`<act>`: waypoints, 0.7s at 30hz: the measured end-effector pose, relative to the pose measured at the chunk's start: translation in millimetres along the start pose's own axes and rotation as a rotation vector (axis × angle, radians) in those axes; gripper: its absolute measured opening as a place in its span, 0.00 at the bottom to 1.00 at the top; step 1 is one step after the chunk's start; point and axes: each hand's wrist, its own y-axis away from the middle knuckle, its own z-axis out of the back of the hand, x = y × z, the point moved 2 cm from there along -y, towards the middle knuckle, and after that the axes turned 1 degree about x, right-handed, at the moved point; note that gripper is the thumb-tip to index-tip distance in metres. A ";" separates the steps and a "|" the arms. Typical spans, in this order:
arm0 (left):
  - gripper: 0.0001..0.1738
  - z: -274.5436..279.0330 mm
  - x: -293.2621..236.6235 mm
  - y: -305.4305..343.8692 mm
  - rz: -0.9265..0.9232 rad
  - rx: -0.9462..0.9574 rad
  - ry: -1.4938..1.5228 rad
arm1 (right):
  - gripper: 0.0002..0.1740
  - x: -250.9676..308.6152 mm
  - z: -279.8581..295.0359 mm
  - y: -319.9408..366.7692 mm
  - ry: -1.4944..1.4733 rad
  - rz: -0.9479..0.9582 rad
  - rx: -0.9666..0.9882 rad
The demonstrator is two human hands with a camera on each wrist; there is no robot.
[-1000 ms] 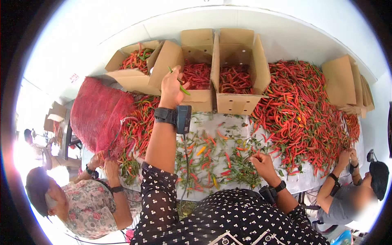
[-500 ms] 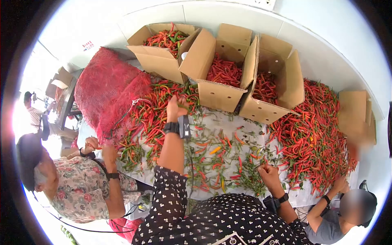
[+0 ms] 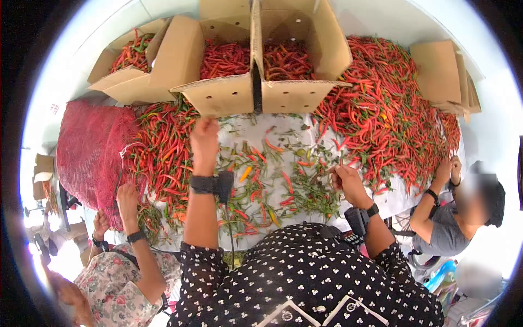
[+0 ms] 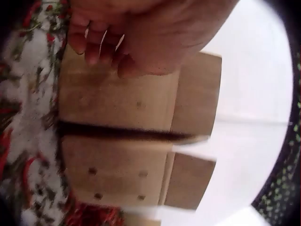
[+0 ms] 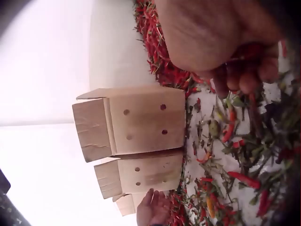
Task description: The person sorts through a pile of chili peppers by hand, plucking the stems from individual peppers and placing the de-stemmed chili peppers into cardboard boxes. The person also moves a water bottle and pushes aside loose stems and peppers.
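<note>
two hands sort loose red and green chilli peppers scattered on the white-covered table. the right hand pinches a few red ones in curled fingers. the left hand hovers just before the open brown cardboard box, fingers curled; whether it holds anything i cannot tell. the next move probably calls for a clean drop into a box. no writing is legible.

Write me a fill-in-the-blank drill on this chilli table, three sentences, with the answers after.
1. The left hand hovers just in front of a cardboard ___.
2. The right hand curls its fingers around small red ___.
3. The net sack at the table's left end is ___ in colour.
Missing words: box; chillies; red.
</note>
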 end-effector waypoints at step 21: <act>0.09 -61.7 -42.5 108.2 0.087 0.434 -0.214 | 0.12 25.9 -48.3 -36.8 0.340 0.475 0.235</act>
